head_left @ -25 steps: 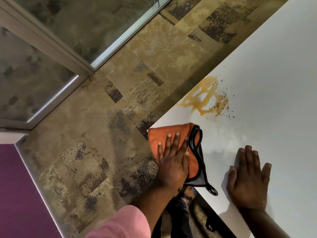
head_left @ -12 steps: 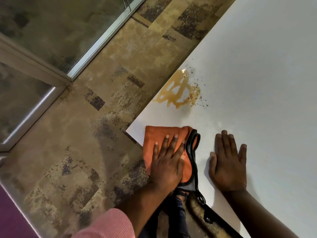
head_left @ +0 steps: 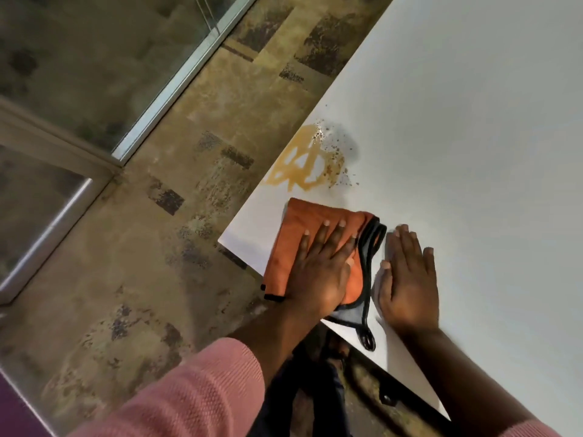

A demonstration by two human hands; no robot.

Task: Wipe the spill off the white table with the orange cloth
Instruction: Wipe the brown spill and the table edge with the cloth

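Head view: the white counter (head_left: 457, 152) runs diagonally across the right side, with its near left corner jutting over the patterned carpet floor (head_left: 151, 263). The orange cloth (head_left: 303, 228), folded, with black trim and a grey underside, lies flat on the counter at that near corner, its lower end reaching the near edge. The left hand (head_left: 318, 272) lies flat on top of the cloth, palm down, fingers straight and spread, pressing rather than gripping. The right hand (head_left: 407, 279) lies just beside the cloth's black trim, flat on the bare counter, palm down with the fingers extended and close together, holding nothing. The spill (head_left: 303, 165), a brownish-yellow smear with dark specks scattered on its right side, sits along the left edge of the counter, just beyond the far end of the cloth and not touching it. A pink sleeve (head_left: 189, 392) covers the left forearm. A glass partition with a metal frame (head_left: 176, 80) stands beyond the floor at upper left.
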